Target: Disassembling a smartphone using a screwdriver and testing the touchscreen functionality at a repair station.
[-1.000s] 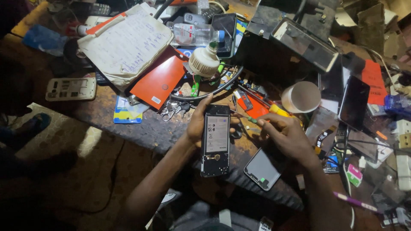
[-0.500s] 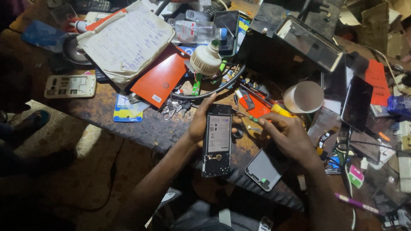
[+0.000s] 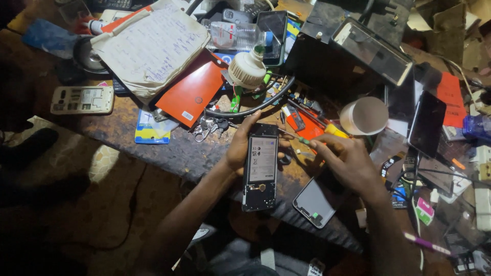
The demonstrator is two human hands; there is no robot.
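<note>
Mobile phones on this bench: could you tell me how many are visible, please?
5 at least: opened phone in left hand; one below right hand; pale one far left; black ones top centre and right. Clutter may hide more.

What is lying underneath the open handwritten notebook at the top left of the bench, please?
An orange booklet sticks out from under the notebook at its lower right edge, resting on the workbench. How far it reaches beneath is hidden by the pages, as is anything else under there.

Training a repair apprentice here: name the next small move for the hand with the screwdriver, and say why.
Probably bring the screwdriver tip down onto the opened phone. The right hand holds the tool just beside it, while the left hand steadies the phone with its back exposed.
</note>
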